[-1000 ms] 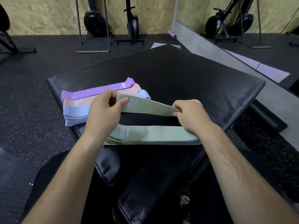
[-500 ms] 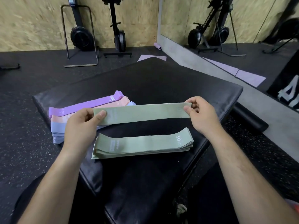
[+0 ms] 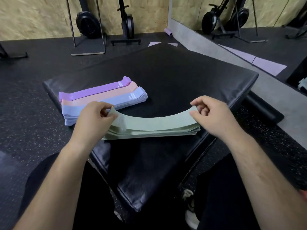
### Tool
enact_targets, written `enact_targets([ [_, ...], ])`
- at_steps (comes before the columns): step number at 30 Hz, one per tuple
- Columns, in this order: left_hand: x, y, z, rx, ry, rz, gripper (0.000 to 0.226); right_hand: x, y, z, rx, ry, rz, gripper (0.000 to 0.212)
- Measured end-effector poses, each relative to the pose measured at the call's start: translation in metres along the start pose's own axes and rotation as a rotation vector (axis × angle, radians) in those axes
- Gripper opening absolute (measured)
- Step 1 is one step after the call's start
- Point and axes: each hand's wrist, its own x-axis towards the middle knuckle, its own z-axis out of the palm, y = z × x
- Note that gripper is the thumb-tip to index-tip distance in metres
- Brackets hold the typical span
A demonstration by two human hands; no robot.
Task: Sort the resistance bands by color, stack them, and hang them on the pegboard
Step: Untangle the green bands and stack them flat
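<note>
A gym room with chipboard walls [image 3: 33,17] and a speckled black rubber floor [image 3: 25,113] surrounds a black padded worktop [image 3: 182,77]. Both forearms reach forward over it, wrists level. The left hand [image 3: 93,120] pinches one end of a green resistance band [image 3: 154,121] between thumb and fingertips; the right hand [image 3: 214,117] pinches the other end the same way, its other fingers curled. The band sags in the middle onto the green stack [image 3: 149,134] at the worktop's near edge. Beyond the left hand, purple [image 3: 93,92], peach [image 3: 103,97] and blue [image 3: 119,100] stacks lie side by side, touching.
</note>
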Motion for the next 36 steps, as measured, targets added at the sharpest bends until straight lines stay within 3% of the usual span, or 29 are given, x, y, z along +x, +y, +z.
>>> enact_targets([
  [8, -0.002, -0.010, 0.003, 0.268, -0.092, 0.036, 0.040, 0.002, 0.005, 0.008, -0.331, -0.168, -0.044, 0.024],
  [11, -0.001, -0.006, 0.000, 0.377, -0.102, 0.135, 0.058, 0.002, 0.004, 0.007, -0.408, -0.185, -0.052, 0.031],
  [15, 0.012, 0.022, -0.001, 0.431, -0.362, 0.315, 0.067, 0.006, -0.011, 0.006, -0.526, -0.153, -0.189, 0.036],
  [17, 0.019, 0.036, 0.007, 0.496, -0.583, 0.342, 0.084, 0.013, -0.026, 0.012, -0.588, -0.325, -0.225, 0.051],
  [19, 0.024, 0.043, 0.019, 0.640, -0.767, 0.327, 0.104, 0.021, -0.039, 0.023, -0.647, -0.551, -0.193, 0.080],
  [22, 0.034, 0.044, 0.032, 0.765, -0.918, 0.296, 0.106, 0.031, -0.042, 0.036, -0.693, -0.785, -0.028, 0.108],
  [27, 0.044, 0.039, 0.033, 0.802, -0.931, 0.379, 0.077, 0.042, -0.038, 0.038, -0.803, -0.815, -0.105, 0.065],
  [32, 0.044, 0.031, 0.032, 0.737, -0.890, 0.414, 0.071, 0.041, -0.035, 0.039, -0.809, -0.776, -0.149, 0.062],
  [36, 0.045, 0.031, 0.031, 0.740, -0.895, 0.382, 0.080, 0.042, -0.039, 0.038, -0.850, -0.832, -0.131, 0.065],
])
